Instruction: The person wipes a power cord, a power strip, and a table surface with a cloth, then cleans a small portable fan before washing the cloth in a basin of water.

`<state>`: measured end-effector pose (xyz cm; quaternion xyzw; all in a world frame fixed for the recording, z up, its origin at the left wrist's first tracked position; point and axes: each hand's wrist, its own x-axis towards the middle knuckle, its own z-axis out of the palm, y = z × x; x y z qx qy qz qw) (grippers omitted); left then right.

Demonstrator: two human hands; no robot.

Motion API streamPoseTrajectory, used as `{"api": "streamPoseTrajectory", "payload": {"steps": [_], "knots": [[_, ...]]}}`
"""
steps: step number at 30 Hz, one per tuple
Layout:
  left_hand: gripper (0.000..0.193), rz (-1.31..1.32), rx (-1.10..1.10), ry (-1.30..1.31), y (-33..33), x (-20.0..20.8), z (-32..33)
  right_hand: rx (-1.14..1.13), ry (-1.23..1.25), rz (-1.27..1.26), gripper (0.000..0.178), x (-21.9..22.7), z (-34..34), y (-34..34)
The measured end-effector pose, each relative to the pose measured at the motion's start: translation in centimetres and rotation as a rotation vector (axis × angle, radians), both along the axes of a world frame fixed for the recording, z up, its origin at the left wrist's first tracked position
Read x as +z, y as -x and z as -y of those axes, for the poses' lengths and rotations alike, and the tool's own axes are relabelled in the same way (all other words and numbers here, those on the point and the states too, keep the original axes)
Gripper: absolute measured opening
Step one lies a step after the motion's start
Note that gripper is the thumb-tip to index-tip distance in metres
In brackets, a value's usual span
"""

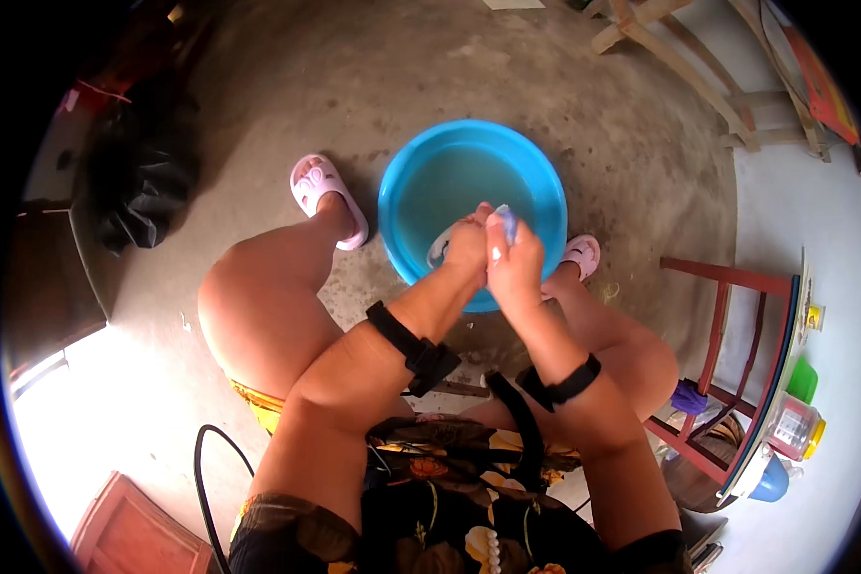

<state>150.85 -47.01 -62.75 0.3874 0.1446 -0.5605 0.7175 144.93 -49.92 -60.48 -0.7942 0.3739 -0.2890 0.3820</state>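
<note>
My left hand (pixel 464 243) and my right hand (pixel 517 260) are closed side by side over the near part of a round blue basin (pixel 392 230). Cloudy water (pixel 459 182) stands in the basin. Both hands grip what looks like a small pale cloth (pixel 438 249). One whitish part of it hangs out left of my left hand, and a pale blue part pokes up by my right thumb. Most of the cloth is hidden inside my fingers, so its exact kind cannot be told. White spots like suds are on my right hand.
My feet in pink slippers (pixel 340 206) flank the basin on the concrete floor (pixel 277 96). A black plastic bag (pixel 148 191) lies at far left. On the right stands a red-framed table (pixel 727 273) with a yellow-lidded jar (pixel 796 429). Wooden legs (pixel 679 57) stand at back right.
</note>
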Motion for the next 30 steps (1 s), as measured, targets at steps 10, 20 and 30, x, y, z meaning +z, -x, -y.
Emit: {"api": "streamPoseTrajectory", "payload": {"steps": [10, 20, 30], "knots": [[0.033, -0.045, -0.007, -0.076, 1.8, -0.9, 0.4, 0.012, 0.047, 0.131, 0.029, -0.8, 1.3, 0.3], [0.030, 0.330, -0.024, -0.305, 2.3, -1.2, 0.3, -0.050, -0.061, -0.104, 0.033, -0.9, 2.0, 0.3], [0.033, 0.565, -0.112, -0.414, 3.0, -0.2, 0.3, -0.120, -0.102, -0.071, 0.031, -1.3, 3.1, 0.4]]}}
